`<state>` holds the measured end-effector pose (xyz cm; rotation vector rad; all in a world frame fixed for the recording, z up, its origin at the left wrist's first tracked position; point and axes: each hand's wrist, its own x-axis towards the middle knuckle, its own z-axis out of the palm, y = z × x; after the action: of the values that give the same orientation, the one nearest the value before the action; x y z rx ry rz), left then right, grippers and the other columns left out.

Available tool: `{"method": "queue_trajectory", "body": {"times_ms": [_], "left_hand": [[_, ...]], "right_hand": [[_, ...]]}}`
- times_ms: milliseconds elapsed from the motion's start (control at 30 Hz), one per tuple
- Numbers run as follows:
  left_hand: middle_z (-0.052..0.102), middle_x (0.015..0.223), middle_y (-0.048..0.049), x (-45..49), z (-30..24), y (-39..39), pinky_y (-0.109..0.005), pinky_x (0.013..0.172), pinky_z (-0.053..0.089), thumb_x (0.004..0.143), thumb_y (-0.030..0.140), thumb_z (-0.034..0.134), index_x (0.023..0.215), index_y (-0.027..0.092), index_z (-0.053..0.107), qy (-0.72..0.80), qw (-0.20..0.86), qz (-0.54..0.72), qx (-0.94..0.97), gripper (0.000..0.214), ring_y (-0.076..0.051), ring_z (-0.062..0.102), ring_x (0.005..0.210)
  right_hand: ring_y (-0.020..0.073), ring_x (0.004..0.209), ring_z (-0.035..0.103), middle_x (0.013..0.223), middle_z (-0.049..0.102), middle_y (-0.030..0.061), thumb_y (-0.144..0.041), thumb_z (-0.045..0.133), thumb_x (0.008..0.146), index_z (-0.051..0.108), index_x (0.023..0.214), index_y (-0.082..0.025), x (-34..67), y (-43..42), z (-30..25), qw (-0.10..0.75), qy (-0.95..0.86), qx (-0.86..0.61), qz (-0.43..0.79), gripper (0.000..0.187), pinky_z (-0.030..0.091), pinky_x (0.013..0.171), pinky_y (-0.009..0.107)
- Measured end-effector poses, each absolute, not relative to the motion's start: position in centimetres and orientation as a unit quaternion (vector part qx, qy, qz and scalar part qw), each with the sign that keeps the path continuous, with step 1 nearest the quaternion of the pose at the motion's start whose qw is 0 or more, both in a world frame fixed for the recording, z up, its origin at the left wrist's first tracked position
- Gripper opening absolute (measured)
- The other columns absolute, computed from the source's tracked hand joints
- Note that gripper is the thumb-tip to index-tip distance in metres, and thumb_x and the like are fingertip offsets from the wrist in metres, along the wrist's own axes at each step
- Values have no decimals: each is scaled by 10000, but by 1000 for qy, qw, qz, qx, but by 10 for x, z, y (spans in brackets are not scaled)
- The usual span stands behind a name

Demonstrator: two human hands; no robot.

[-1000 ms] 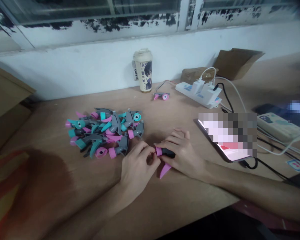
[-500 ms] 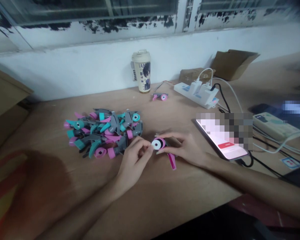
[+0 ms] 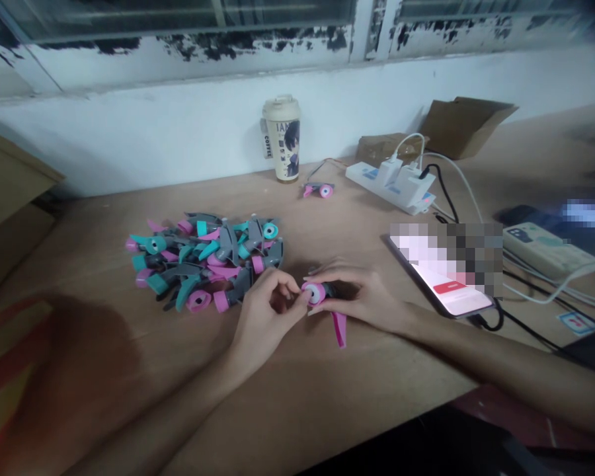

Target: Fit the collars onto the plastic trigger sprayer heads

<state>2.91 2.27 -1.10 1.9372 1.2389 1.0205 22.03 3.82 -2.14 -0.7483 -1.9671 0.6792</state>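
Observation:
My right hand (image 3: 359, 301) is closed around a dark spray-trigger head (image 3: 327, 292) with a pink collar and a pink lever hanging down, held just above the wooden table (image 3: 327, 396). Its pink collar with a white disc faces me. My left hand (image 3: 268, 317) has its fingers curled, thumb and forefinger pinched at that white disc. Left of my hands lies a pile of grey, teal and pink trigger heads (image 3: 205, 261).
A phone (image 3: 443, 277) with a lit screen lies right of my hands, on a cable. Behind stand a printed cup (image 3: 281, 140), a lone trigger head (image 3: 320, 190), a power strip (image 3: 394, 185) with chargers and cardboard boxes (image 3: 463, 119). Another box (image 3: 10, 192) sits far left.
The trigger head has turned from lying sideways to pointing its collar at me. My left fingers moved onto the white disc in the collar. The lever now hangs straight down.

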Motion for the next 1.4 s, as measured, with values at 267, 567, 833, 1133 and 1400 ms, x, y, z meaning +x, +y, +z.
{"method": "queue_trajectory", "body": {"times_ms": [267,567,833,1133,1400], "left_hand": [[500,807,-8,33,-7,16,-184,499,420,760,170,604,807,193,601,442,213,402,773,52,-100,513,669],[546,763,4,35,-11,14,-184,540,442,779,158,607,770,178,632,472,178,397,767,34,-76,523,621],[526,718,10,37,-12,15,-197,534,412,774,163,609,735,167,622,493,243,392,738,41,-90,511,622],[494,770,9,42,-11,8,-185,504,400,771,153,607,816,182,617,476,277,456,699,55,-87,501,624],[546,778,-2,37,-14,12,-193,523,418,878,316,501,845,187,582,488,332,445,674,155,-93,509,614]], "right_hand": [[178,915,622,939,706,38,-315,711,725,659,1041,-228,222,38,-22,440,-812,-301,237,332,492,826,362],[184,922,616,947,696,42,-285,696,742,647,1040,-226,218,34,-23,468,-813,-305,161,308,504,830,379],[188,909,626,927,695,48,-272,695,744,649,1020,-219,215,35,-26,475,-814,-307,132,285,511,842,390],[179,908,619,936,686,41,-283,700,739,645,1029,-225,212,35,-26,479,-809,-305,153,301,484,898,406],[183,944,634,980,699,16,-311,713,722,648,1007,-256,211,34,-21,481,-790,-342,164,298,441,955,419]]}}
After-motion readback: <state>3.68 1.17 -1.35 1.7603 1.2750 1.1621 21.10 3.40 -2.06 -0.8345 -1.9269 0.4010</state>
